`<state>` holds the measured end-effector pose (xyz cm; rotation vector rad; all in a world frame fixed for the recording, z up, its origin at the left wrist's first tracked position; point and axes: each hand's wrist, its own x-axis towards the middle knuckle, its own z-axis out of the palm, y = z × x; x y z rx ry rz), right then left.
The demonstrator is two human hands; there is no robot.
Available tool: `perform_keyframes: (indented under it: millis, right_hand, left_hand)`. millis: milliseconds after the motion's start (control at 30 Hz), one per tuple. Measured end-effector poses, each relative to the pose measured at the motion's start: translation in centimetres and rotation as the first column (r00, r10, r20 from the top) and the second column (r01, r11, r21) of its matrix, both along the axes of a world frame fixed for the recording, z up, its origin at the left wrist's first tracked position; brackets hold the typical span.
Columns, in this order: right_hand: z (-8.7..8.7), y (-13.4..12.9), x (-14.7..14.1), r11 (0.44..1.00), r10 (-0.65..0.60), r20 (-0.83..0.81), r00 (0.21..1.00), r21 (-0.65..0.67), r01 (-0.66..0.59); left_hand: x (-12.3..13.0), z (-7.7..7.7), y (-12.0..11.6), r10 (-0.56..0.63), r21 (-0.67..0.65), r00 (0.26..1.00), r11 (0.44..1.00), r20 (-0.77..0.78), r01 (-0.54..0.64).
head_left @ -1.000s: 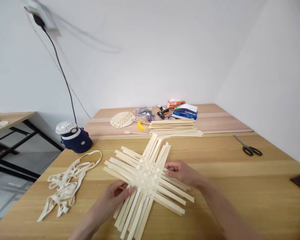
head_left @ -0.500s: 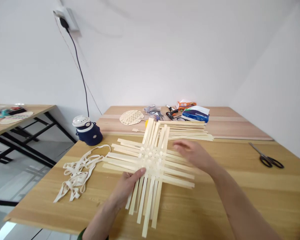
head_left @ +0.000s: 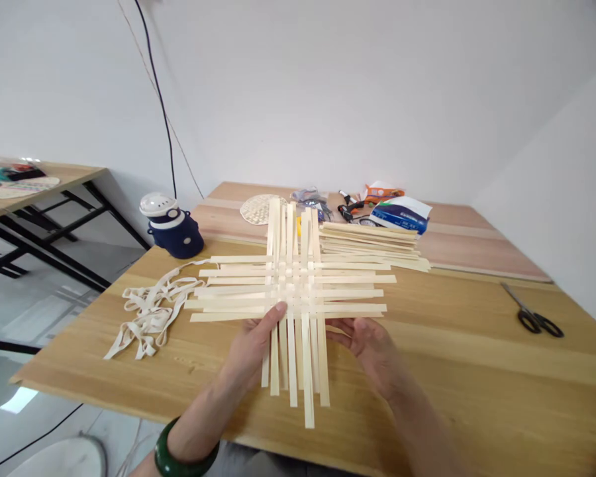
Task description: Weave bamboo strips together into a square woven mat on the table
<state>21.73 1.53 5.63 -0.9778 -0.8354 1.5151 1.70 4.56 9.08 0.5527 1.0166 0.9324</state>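
Note:
A cross-shaped mat of woven pale bamboo strips point(head_left: 298, 286) is held up over the table, its long loose ends sticking out on four sides. At its lower left corner my left hand point(head_left: 252, 348) grips it, thumb on top and fingers behind. My right hand point(head_left: 372, 344) is at the lower right corner; its fingers reach in beneath the strips, partly hidden, and its thumb stays below the lowest strip. Whether those fingertips touch the strips I cannot tell. Behind the mat lies a stack of loose bamboo strips point(head_left: 372, 246).
White cloth tape point(head_left: 151, 308) lies in a tangle at left, near a dark blue bottle point(head_left: 179, 233). Black-handled scissors point(head_left: 534, 318) rest at right. Along the back are a round woven piece point(head_left: 255, 211), a glue gun point(head_left: 351, 209) and a blue tissue pack point(head_left: 401, 215).
The woven mat has turned to lie squarer and is lifted toward me. My right hand has come down from the upper right side to the lower right corner. My left hand keeps its grip.

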Motion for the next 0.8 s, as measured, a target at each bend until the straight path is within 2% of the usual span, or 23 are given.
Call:
perform_keyframes:
  millis: [67,100,233,300,367,467,600,700,800]
  right_hand:
    - [0.4,-0.3,-1.4,0.997,0.067,0.036,0.997,-0.046,-0.066]
    - [0.6,-0.3,-1.8,0.996,0.059,0.048,0.997,-0.067,-0.056]
    - [1.0,-0.3,-2.6,0.980,-0.078,0.045,0.996,-0.182,0.085]
    - [0.9,-0.4,-2.5,0.972,-0.105,0.033,0.994,-0.206,0.109]
    - [0.6,-0.4,-2.5,0.975,-0.107,0.027,0.994,-0.193,0.111]
    - [0.4,-0.5,-2.3,0.984,-0.054,0.039,0.998,-0.171,0.060]
    - [0.6,-0.9,-2.0,0.978,0.105,0.087,0.991,-0.191,-0.087]
    - [0.7,-1.3,-2.0,0.947,0.226,0.166,0.960,-0.268,-0.177]
    - [0.4,-1.6,-2.3,0.920,0.258,0.227,0.939,-0.355,-0.167]
  left_hand:
    - [0.5,0.0,-0.2,-0.008,0.024,1.000,1.000,0.027,0.007]
    - [0.6,-0.1,-0.3,-0.014,0.034,0.999,0.999,0.034,0.012]
    - [0.6,-0.4,-0.5,-0.113,0.039,0.994,0.993,0.002,0.113]
    - [0.4,-0.7,-0.6,-0.150,0.073,0.988,0.986,-0.027,0.152]
    - [0.3,-0.9,-0.6,-0.139,0.123,0.988,0.981,-0.074,0.148]
    - [0.4,-1.2,-0.5,-0.088,0.164,0.987,0.980,-0.137,0.110]
    - [0.5,-1.2,-0.4,-0.022,0.138,0.983,0.989,-0.181,0.048]
    - [0.4,-1.3,-0.3,-0.012,0.110,0.980,0.993,-0.197,0.034]
    - [0.4,-1.5,-0.3,-0.041,0.053,0.978,0.997,-0.203,0.053]
